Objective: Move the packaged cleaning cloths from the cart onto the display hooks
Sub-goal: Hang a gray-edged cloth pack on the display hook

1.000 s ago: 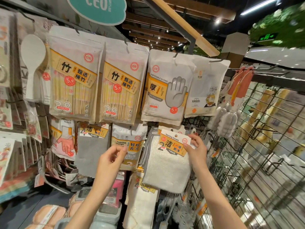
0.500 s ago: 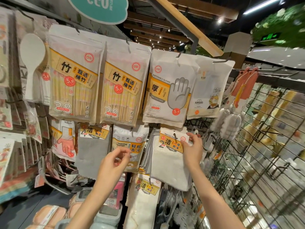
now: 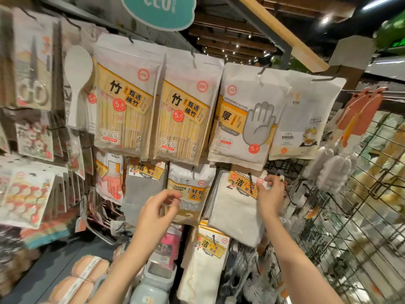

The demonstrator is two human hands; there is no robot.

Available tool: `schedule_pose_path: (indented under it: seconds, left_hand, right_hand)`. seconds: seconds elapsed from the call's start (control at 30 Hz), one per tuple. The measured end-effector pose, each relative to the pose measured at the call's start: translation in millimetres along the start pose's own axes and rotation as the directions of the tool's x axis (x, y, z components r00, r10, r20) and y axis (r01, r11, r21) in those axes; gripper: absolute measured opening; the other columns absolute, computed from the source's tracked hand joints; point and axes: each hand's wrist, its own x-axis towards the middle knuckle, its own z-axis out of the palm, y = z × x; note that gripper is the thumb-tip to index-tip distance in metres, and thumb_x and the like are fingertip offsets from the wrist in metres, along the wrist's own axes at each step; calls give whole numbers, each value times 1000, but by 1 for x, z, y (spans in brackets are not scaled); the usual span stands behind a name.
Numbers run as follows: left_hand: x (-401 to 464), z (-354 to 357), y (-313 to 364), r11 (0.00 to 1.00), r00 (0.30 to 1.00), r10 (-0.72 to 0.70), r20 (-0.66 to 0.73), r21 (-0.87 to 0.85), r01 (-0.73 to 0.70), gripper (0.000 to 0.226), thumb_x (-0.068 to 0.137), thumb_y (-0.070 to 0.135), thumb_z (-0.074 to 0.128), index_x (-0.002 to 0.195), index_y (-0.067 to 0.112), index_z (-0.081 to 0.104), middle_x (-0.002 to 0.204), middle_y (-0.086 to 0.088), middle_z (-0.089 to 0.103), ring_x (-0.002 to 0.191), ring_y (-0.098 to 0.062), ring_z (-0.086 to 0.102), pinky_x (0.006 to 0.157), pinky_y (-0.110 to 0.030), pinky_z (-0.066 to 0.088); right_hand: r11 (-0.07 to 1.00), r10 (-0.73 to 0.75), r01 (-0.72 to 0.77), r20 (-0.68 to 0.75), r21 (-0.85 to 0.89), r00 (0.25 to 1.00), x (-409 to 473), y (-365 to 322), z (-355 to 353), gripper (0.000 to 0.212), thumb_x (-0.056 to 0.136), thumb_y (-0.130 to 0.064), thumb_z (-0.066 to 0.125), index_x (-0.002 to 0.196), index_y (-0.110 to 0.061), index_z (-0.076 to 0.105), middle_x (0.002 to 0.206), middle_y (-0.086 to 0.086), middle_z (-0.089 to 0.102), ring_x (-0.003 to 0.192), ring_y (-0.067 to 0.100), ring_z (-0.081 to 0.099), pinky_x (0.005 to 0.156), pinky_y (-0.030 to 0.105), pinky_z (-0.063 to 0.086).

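Cloth pack (image 3: 237, 207) now hangs flatter on its hook (image 3: 250, 179) than before; right hand (image 3: 268, 197) pinches its header, left hand (image 3: 158, 208) loosely curled, holding nothing. Seating looks nearly done.

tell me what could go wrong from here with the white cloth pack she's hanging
1. The right hand pinches only the card's right corner of the white cloth pack; if the hole isn't fully over the hook, it may slip off.
2. The pack hangs tilted, so it could snag the cleaning sponge pack beside it.
3. The left hand hovers without supporting the pack, so nothing would catch it.
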Motion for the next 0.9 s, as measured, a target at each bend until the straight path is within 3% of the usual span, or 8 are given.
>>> schedule_pose_path:
  seconds: [0.23, 0.43, 0.6, 0.73, 0.9]
  left_hand:
    - [-12, -8, 11, 997, 1000, 1, -22, 80, 1, 23, 89, 15, 60, 93, 37, 63, 91, 21, 66, 94, -4, 58, 75, -4, 35]
    - [-32, -17, 17, 990, 997, -41, -67, 134, 50, 18, 90, 18, 60, 97, 35, 64, 94, 19, 65, 97, -3, 57, 77, -6, 37]
    - [-53, -19, 24, 981, 992, -43, -122, 183, 65, 23, 89, 17, 60, 96, 39, 62, 93, 22, 65, 95, -3, 58, 84, -23, 45]
    - [-79, -17, 31, 967, 988, -55, -145, 239, 89, 28, 89, 20, 58, 101, 45, 59, 95, 25, 64, 97, 0, 57, 80, -26, 46]
    - [-129, -25, 40, 920, 976, -74, -206, 365, 147, 29, 89, 19, 58, 105, 44, 57, 103, 26, 61, 101, 6, 52, 78, -16, 40]
  right_hand:
    - [1000, -16, 16, 5, -18, 1000, 3, 2, 1, 13, 84, -18, 67, 93, -23, 58, 116, 7, 54, 101, 28, 56, 74, 32, 39]
    - [979, -135, 155, 152, -132, 979, -4, 15, -12, 28, 85, -24, 66, 112, -17, 63, 138, 13, 43, 125, 35, 39, 92, 42, 39]
    - [967, -191, 230, 287, -108, 939, -32, 12, -29, 42, 90, -37, 56, 126, -15, 55, 143, 9, 38, 132, 27, 26, 103, 42, 31]
    - [946, -322, 289, 488, 144, 811, -69, -9, -50, 38, 92, -29, 55, 127, -16, 52, 132, 2, 52, 124, 19, 45, 98, 28, 33]
    - [844, -467, 514, 677, 150, 569, -136, -29, -73, 41, 93, -36, 53, 131, -23, 49, 131, -7, 51, 125, 11, 42, 96, 24, 34]
